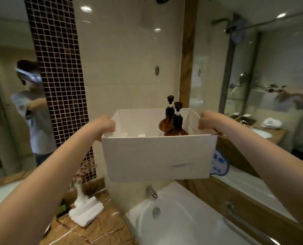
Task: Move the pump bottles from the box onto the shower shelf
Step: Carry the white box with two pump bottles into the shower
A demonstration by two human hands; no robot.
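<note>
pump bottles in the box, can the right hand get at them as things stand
Probably not yet. The right hand grips the white box by its right wall and the left hand grips the other side, holding it over the bathtub. The pump bottles stand uncovered just inside.

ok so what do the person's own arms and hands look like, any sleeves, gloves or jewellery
Both forearms are bare up to the frame edge: no sleeves show. The left hand and right hand have no gloves, and no watch or bracelet is visible on either wrist. Rings cannot be judged, since the fingers are mostly hidden.
</note>
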